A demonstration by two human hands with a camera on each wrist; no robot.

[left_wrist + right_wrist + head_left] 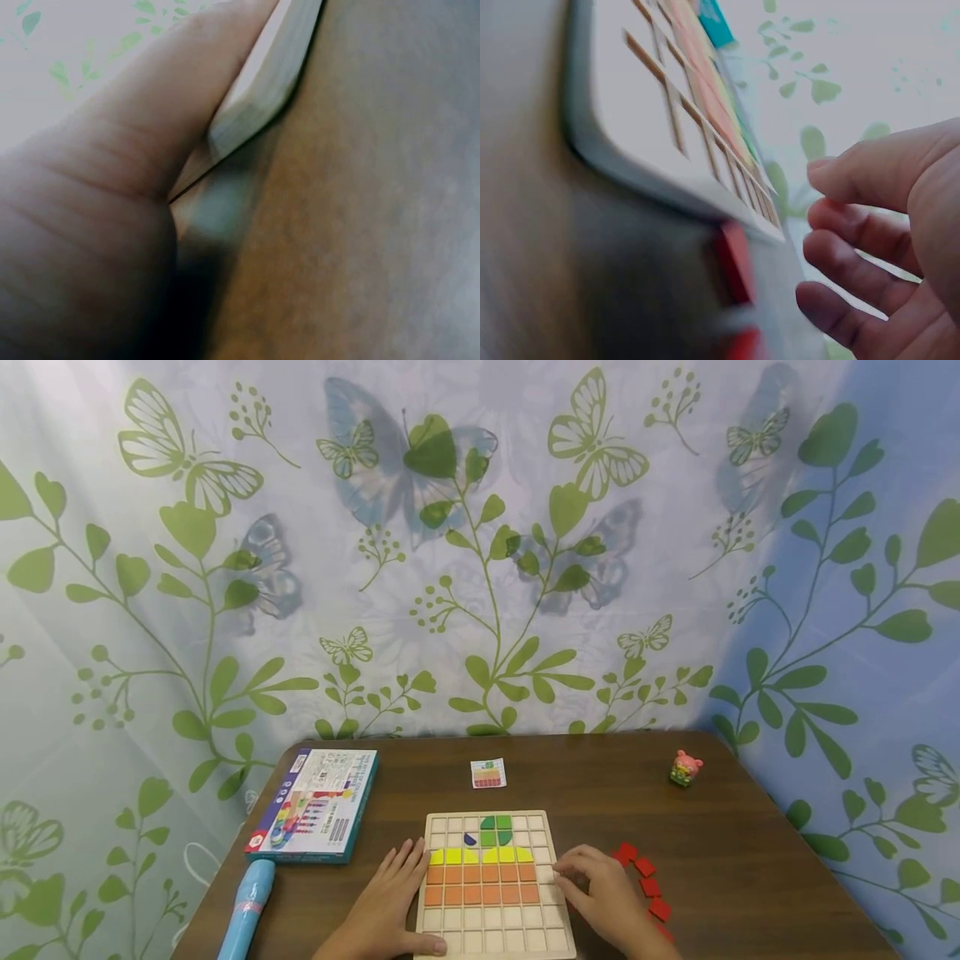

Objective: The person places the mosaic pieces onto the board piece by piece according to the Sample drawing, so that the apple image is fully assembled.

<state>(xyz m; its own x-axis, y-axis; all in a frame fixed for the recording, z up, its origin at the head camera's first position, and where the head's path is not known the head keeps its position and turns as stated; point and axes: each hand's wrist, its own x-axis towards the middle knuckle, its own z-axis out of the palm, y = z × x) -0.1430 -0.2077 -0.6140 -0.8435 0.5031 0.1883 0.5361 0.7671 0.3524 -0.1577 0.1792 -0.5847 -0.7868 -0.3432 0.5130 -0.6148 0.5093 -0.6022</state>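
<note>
A wooden grid board point(555, 931) lies at the front of the table. Two rows of orange tiles point(481, 883) sit in it under a row of yellow pieces point(453, 857), with green pieces point(488, 837) and a small dark blue piece point(470, 839) higher up. My left hand point(390, 902) rests along the board's left side, fingers extended and thumb over the lower left corner. In the left wrist view that thumb point(150, 120) lies against the board's edge. My right hand point(611, 897) hovers by the right edge; the right wrist view shows its loosely bent fingers point(847, 262) with nothing between them.
Several red tiles point(650, 887) lie in a loose line right of my right hand. A small picture card point(488, 773) is beyond the board. A printed box point(318, 806) and a light blue rod-shaped object point(247, 906) lie left; a pink toy figure point(684, 768) stands back right.
</note>
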